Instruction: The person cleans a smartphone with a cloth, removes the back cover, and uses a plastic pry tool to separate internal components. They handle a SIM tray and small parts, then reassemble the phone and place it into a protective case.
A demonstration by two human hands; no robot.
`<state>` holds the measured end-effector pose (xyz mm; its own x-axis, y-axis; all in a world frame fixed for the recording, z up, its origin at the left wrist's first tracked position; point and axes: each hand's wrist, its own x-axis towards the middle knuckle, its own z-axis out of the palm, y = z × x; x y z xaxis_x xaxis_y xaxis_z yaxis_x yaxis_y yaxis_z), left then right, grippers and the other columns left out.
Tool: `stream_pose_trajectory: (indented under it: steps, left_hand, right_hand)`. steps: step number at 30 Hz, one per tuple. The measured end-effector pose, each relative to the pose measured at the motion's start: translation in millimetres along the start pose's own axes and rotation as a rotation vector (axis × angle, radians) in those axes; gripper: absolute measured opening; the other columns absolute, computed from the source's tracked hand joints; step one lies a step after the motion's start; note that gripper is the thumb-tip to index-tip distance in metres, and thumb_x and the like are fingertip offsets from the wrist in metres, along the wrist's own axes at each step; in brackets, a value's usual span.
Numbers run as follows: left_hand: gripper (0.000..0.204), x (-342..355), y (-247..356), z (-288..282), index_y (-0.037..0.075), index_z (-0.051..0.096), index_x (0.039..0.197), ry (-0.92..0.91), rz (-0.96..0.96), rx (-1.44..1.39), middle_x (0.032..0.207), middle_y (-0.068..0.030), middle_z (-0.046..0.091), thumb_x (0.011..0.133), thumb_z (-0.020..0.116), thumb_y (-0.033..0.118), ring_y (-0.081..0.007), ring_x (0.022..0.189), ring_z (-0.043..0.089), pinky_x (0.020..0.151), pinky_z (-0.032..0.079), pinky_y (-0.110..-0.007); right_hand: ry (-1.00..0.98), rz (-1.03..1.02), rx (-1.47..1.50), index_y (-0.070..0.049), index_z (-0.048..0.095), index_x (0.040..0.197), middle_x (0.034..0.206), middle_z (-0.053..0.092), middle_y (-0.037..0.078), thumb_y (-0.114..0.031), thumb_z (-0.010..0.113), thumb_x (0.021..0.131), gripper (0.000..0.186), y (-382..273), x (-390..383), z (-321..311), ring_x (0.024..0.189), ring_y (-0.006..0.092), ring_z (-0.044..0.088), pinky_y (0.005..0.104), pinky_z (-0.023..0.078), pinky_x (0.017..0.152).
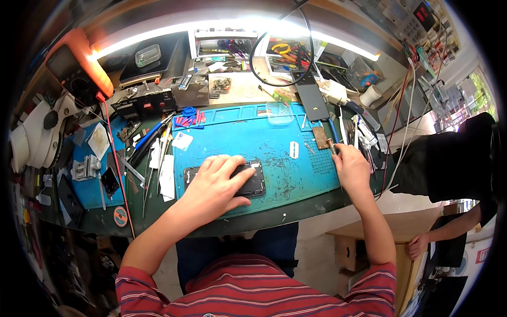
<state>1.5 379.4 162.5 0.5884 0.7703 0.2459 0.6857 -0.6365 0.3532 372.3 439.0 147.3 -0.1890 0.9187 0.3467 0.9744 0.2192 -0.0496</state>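
Palm down, fingers spread, our left hand (215, 182) lies over a dark phone-like device (256, 180) on the blue mat (232, 140), apparently steadying it. Our right hand (351, 166) pinches a slim tool (331, 143) beside a brown plate (319, 138); tabletop (248, 226) tools (363, 132) lie rightward, seemingly for easy reach.

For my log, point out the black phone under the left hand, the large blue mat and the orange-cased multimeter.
Black phone (256, 183), head view: uncovered right end.
Large blue mat (227, 141), head view: bare middle.
Orange-cased multimeter (77, 69), head view: front face.
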Motion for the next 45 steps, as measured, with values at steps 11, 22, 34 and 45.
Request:
stream_pose_trajectory:
  steps: [11,22,34,45]
  left_hand:
    - [0.023,14,-21,2,0.002,0.071,0.114,0.279,-0.129,-0.266,0.108,-0.0142,0.069,0.092,0.071,0.008,-0.0324,0.102,0.065,0.089,0.052,-0.039]
    - [0.035,13,-26,10,0.001,0.068,0.122,0.15,-0.103,-0.545,0.111,-0.0147,0.066,0.089,0.059,-0.009,-0.0345,0.105,0.063,0.093,0.051,-0.042]
    - [0.037,14,-26,14,0.001,0.066,0.122,0.143,-0.091,-0.476,0.112,-0.0141,0.065,0.087,0.059,-0.009,-0.0344,0.105,0.062,0.094,0.049,-0.044]
    - [0.048,34,-15,9,0.003,0.06,0.138,0.27,-0.227,-0.959,0.123,-0.0161,0.069,0.091,0.07,-0.003,-0.0198,0.102,0.069,0.085,0.057,-0.033]
  right_hand:
    - [0.174,0.017,0.833,-0.001,0.064,0.104,0.091,0.073,0.008,-0.015,0.062,0.101,0.014,-72,32,-39,0.075,0.0138,0.07,0.0295,0.056,0.067]
    - [0.097,-0.626,0.912,-0.005,0.062,0.132,0.088,0.072,0.009,0.002,0.069,0.092,0.042,-143,58,11,0.075,0.024,0.071,0.0342,0.056,0.063]
    - [0.048,-0.634,0.968,-0.004,0.062,0.13,0.089,0.072,0.009,0.0,0.072,0.089,0.042,-140,57,16,0.074,0.0236,0.069,0.0336,0.054,0.061]
    - [-0.092,-0.596,1.082,-0.005,0.071,0.127,0.103,0.072,0.013,0.008,0.069,0.085,0.044,-149,61,-13,0.09,0.0265,0.071,0.0359,0.059,0.076]
